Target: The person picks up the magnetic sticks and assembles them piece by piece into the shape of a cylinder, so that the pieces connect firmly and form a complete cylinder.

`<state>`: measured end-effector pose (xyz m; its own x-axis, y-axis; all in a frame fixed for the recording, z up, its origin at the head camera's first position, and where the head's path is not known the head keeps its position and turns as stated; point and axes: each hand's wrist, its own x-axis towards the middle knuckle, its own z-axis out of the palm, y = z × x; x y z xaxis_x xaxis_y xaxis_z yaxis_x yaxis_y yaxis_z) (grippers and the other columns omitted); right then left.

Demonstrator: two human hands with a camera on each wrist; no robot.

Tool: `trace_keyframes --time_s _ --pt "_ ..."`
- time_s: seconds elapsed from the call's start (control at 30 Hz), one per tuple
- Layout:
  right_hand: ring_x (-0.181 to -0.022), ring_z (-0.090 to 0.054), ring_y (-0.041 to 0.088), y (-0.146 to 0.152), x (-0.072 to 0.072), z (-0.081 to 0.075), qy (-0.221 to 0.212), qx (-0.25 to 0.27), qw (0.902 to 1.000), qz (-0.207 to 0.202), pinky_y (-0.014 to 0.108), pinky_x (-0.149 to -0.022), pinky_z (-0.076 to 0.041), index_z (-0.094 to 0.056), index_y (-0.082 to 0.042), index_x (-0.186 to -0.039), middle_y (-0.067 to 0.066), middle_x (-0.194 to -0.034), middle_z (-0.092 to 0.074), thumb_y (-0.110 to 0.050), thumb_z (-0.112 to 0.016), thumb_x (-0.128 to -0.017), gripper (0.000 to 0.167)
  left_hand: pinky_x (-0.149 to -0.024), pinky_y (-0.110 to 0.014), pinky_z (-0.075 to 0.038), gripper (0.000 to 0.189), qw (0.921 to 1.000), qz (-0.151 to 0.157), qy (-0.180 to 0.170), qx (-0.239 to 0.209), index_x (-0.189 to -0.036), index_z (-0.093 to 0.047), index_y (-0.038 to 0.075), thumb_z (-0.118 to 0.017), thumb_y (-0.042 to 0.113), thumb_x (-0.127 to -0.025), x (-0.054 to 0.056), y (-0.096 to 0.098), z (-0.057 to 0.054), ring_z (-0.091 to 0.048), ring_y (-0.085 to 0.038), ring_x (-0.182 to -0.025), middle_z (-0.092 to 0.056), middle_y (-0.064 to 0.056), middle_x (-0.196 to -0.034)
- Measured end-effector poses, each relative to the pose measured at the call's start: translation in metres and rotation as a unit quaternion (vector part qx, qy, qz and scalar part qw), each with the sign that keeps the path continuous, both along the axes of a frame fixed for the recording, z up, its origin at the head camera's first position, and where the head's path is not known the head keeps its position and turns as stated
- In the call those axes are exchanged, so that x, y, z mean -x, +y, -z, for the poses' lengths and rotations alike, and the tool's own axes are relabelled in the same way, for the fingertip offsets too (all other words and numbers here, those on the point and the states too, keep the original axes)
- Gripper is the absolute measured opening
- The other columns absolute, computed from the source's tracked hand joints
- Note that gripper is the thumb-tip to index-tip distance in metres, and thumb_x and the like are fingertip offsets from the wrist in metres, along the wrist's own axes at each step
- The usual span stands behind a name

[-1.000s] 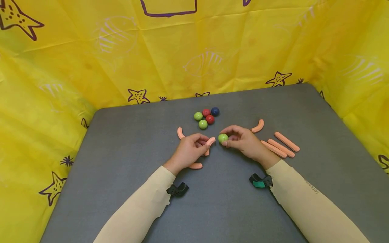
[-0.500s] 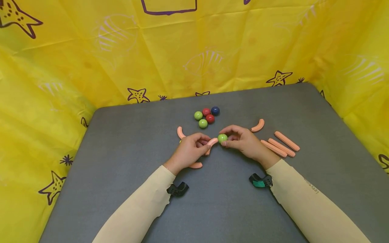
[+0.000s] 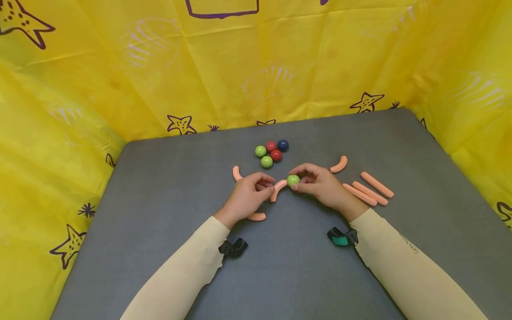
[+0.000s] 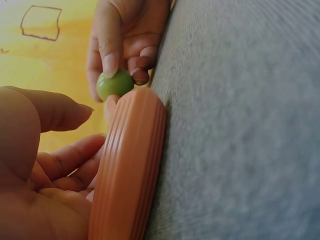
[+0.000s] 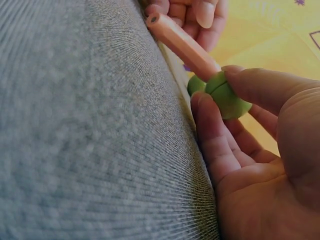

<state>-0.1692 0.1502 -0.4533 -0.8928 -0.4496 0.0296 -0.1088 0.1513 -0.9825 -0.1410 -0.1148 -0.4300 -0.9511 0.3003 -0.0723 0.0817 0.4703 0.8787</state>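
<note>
My right hand pinches a glossy green ball between thumb and fingers. One end of a curved salmon-coloured stick meets this ball; in the right wrist view the stick runs straight into its side. My left hand is beside the stick's other end, thumb and fingers parted in the left wrist view. Under and around that hand, two more curved salmon pieces show, one piece beyond it and another piece below it. Their middles are hidden by the hand.
Beyond the hands sits a cluster of balls: green ones, red ones and a blue one. At the right lie three straight salmon sticks and a curved one. A yellow cloth borders the grey table.
The curved stick's tip has shifted right to meet the green ball. My left hand's fingers have let go of the stick and drawn slightly left. The right hand keeps its hold.
</note>
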Motion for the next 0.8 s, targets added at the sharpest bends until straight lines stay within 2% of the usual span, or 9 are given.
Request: trace_keyframes --time_s 0.1,0.2,0.27,0.37,0.5,0.63,0.8 --pt "-0.085 -0.068 0.024 0.0 0.0 -0.001 0.0 -0.008 1.0 0.005 0.029 -0.075 -0.055 -0.07 0.002 -0.132 0.017 -0.111 -0.07 -0.005 -0.081 -0.1 0.034 -0.085 -0.039 -0.057 0.025 1.0 -0.007 0.0 -0.004 -0.129 -0.074 0.007 -0.072 0.02 -0.107 0.001 -0.001 -0.001 -0.069 -0.017 -0.094 -0.073 0.0 -0.109" --pt "-0.082 -0.066 0.024 0.0 0.0 -0.001 0.001 -0.018 0.9998 0.008 0.029 -0.072 -0.053 -0.07 0.002 -0.132 0.017 -0.106 -0.07 -0.006 -0.081 -0.1 0.035 -0.085 -0.04 -0.059 0.027 0.9994 -0.011 -0.022 -0.025 -0.131 -0.073 0.008 -0.071 0.023 -0.109 0.001 -0.003 -0.003 -0.071 -0.02 -0.092 -0.073 -0.002 -0.113" --pt "-0.081 -0.065 0.024 0.0 0.0 -0.001 0.004 -0.023 0.9997 0.009 0.029 -0.071 -0.052 -0.07 0.001 -0.132 0.017 -0.103 -0.071 -0.007 -0.081 -0.101 0.034 -0.087 -0.04 -0.059 0.032 0.9975 -0.011 -0.046 -0.052 -0.132 -0.073 0.007 -0.068 0.031 -0.111 0.003 -0.005 -0.005 -0.073 -0.022 -0.095 -0.073 -0.003 -0.116" --pt "-0.079 -0.064 0.024 0.0 0.001 -0.001 0.009 -0.028 0.9995 0.009 0.028 -0.069 -0.051 -0.07 0.001 -0.132 0.016 -0.101 -0.07 -0.007 -0.081 -0.101 0.034 -0.091 -0.042 -0.059 0.048 0.9907 -0.001 -0.081 -0.109 -0.135 -0.071 0.005 -0.057 0.046 -0.114 0.006 -0.009 -0.008 -0.073 -0.026 -0.104 -0.074 -0.006 -0.124" --pt "-0.076 -0.062 0.023 0.0 0.002 0.0 0.016 -0.035 0.9992 0.007 0.027 -0.067 -0.05 -0.071 0.0 -0.13 0.015 -0.096 -0.069 -0.007 -0.082 -0.1 0.033 -0.093 -0.042 -0.059 0.075 0.9773 0.015 -0.107 -0.182 -0.14 -0.066 -0.001 -0.04 0.064 -0.114 0.009 -0.017 -0.014 -0.069 -0.034 -0.115 -0.073 -0.009 -0.132" --pt "-0.074 -0.061 0.023 0.0 0.003 0.001 0.025 -0.049 0.9985 0.008 0.027 -0.065 -0.048 -0.072 -0.001 -0.129 0.013 -0.091 -0.068 -0.008 -0.082 -0.1 0.032 -0.093 -0.042 -0.059 0.092 0.9625 0.005 -0.122 -0.242 -0.147 -0.058 -0.004 -0.037 0.076 -0.108 0.012 -0.024 -0.02 -0.065 -0.043 -0.122 -0.071 -0.013 -0.137" --pt "-0.074 -0.06 0.024 0.001 0.004 0.003 0.026 -0.069 0.9973 0.002 0.028 -0.064 -0.047 -0.073 -0.004 -0.128 0.011 -0.088 -0.067 -0.009 -0.083 -0.099 0.031 -0.094 -0.047 -0.058 0.098 0.9356 -0.01 -0.141 -0.323 -0.152 -0.051 -0.004 -0.036 0.081 -0.105 0.017 -0.033 -0.02 -0.056 -0.053 -0.132 -0.065 -0.018 -0.145"
